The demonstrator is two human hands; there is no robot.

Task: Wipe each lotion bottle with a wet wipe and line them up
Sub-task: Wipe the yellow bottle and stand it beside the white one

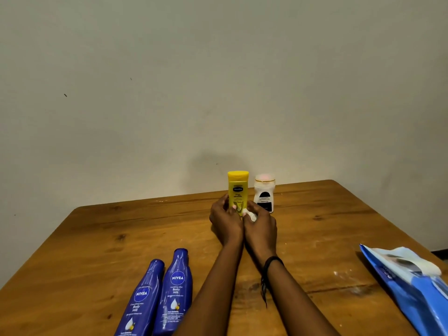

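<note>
A yellow lotion bottle (238, 190) stands upright near the far edge of the wooden table (97, 238). My left hand (224, 220) grips its lower left side. My right hand (260, 225) presses a crumpled white wet wipe (251, 215) against the bottle's lower right. A white lotion bottle (264, 195) with a pale cap stands just right of the yellow one. Two dark blue lotion bottles lie side by side near the front edge, one (143, 299) on the left, the other (177, 292) beside it.
A blue pack of wet wipes (409, 284) lies at the front right, its flap peeled back. A plain wall rises right behind the table's far edge. A dark band circles my right wrist.
</note>
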